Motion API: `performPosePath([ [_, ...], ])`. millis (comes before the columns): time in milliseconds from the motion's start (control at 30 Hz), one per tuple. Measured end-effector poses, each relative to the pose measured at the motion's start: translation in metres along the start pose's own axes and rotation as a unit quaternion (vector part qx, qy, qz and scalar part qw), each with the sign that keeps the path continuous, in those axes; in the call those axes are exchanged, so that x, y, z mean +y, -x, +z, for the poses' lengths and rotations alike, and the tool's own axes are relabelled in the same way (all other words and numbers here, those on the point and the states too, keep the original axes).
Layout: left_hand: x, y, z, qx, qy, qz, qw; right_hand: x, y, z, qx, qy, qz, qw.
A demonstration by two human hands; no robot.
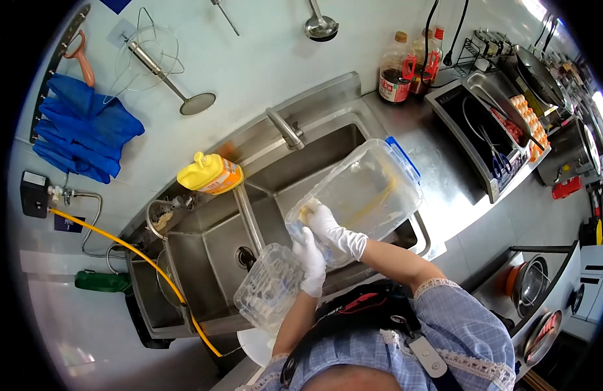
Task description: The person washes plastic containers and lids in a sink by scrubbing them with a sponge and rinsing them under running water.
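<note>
Both hands wear white gloves above the steel sink (213, 238). My right hand (327, 228) is closed at the near left end of a large clear plastic bin (373, 186) with a blue latch; something yellowish shows at its fingers, too small to name. The bin lies tilted over the right basin. My left hand (308, 260) has its fingers pressed together between the bin and a smaller clear plastic container (269, 287), which hangs over the sink's front edge. What exactly the left fingers grip is partly hidden.
A faucet (285, 129) and a yellow bottle (210, 173) stand behind the basins. An orange hose (138, 251) crosses the left side. Sauce bottles (396, 72) and an induction cooker (474, 130) with scissors are on the right counter. Blue gloves (86, 127) hang on the wall.
</note>
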State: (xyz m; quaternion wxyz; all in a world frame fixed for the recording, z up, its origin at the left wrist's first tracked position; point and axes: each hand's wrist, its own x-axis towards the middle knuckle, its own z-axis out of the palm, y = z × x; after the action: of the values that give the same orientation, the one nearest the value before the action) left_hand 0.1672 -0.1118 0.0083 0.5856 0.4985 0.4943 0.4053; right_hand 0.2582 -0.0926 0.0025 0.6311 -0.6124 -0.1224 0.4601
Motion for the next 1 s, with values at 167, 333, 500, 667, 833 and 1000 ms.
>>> performPosePath([
  [167,-0.005,0.000,0.000,-0.011,0.015,0.004,1.000,0.006,-0.016,-0.025,-0.060,0.559,-0.311,0.766],
  [333,0.003,0.009,0.007,0.001,-0.006,-0.043,0.999,0.001,-0.031,-0.046,-0.025,0.649,-0.176,0.740],
  [500,-0.003,0.006,0.001,-0.019,0.005,-0.068,0.997,-0.038,-0.055,-0.082,0.020,0.387,0.087,0.918],
  [667,0.029,0.009,0.020,-0.015,0.005,-0.097,0.995,-0.019,-0.015,-0.016,0.046,0.148,0.044,0.987],
  [833,0.018,0.006,0.008,0.016,0.040,-0.069,0.997,-0.033,-0.068,-0.067,0.053,0.422,-0.048,0.904],
  [1000,0.032,0.008,0.019,0.006,0.018,-0.023,1.000,-0.035,-0.023,-0.025,0.135,0.088,-0.083,0.983],
])
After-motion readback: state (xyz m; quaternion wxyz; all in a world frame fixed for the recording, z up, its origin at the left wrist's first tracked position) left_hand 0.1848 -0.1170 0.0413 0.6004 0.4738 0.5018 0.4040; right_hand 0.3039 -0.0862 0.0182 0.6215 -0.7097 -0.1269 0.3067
